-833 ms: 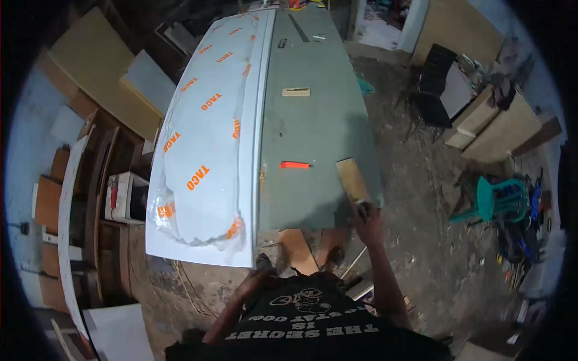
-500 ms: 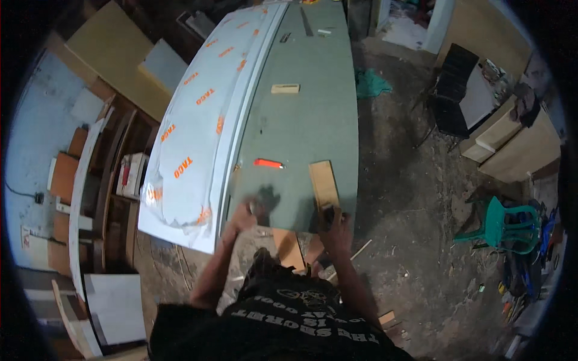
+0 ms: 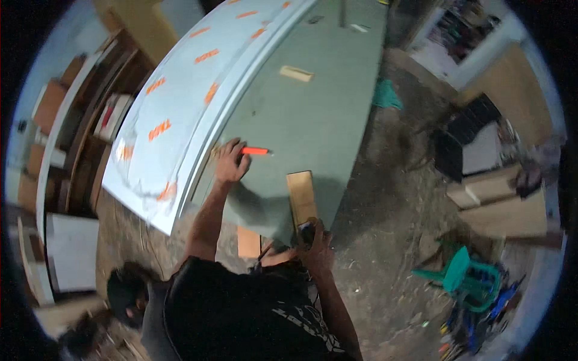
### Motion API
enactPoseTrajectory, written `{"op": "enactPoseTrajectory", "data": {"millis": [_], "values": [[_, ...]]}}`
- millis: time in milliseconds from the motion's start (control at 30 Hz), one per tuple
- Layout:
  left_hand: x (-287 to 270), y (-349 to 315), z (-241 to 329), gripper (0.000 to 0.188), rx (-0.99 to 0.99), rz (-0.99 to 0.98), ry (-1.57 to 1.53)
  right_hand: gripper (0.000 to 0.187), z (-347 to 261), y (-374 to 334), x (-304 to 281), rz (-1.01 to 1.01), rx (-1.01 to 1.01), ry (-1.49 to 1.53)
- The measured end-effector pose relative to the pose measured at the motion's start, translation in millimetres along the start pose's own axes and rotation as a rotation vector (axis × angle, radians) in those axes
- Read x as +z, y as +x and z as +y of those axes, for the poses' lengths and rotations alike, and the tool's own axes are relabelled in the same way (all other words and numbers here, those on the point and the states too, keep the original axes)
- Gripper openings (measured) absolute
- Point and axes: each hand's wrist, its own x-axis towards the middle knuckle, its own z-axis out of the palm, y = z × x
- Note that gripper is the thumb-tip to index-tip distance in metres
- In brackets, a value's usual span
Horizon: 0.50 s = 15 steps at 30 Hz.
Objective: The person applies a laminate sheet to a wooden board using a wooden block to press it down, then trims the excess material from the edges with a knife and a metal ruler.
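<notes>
An orange utility knife [image 3: 257,151] is at the left part of the grey-green board [image 3: 289,120]. My left hand [image 3: 230,162] closes its thumb and fingers around the knife's left end, with the tip pointing right. Close to the board's near edge, my right hand [image 3: 317,249] grips a small dark object [image 3: 307,231] at the near end of a light wooden strip [image 3: 301,194]. What that object is, I cannot make out. The strip lies flat, its far end pointing away from me.
A white panel in printed film [image 3: 174,90] lies along the board's left side. Farther up the board is a small wooden block [image 3: 296,73]. A black chair [image 3: 466,135] and green plastic chair [image 3: 460,271] stand right. At lower left is a person in dark headwear [image 3: 126,295].
My left hand has moved from the board's near edge up to the utility knife and closed on it. The view has turned. My right hand stays at the strip's near end.
</notes>
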Motion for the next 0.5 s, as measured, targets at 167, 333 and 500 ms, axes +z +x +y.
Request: {"op": "enactPoseTrajectory", "data": {"millis": [167, 333, 500], "values": [[10.2, -7.9, -11.0, 0.041, -0.102, -0.001, 0.007, 0.092, 5.0, 29.3, -27.1, -0.157, 0.085, -0.08], [11.4, -12.7, -15.4, 0.034, -0.115, 0.015, 0.085, 0.093, 55.7, 73.5, -48.3, -0.131, -0.169, -0.179], [9.7, 0.0, 12.7, 0.032, -0.293, -0.096, 0.286, 0.088, 84.1, 119.6, -109.4, -0.35, -0.271, 0.198]]}}
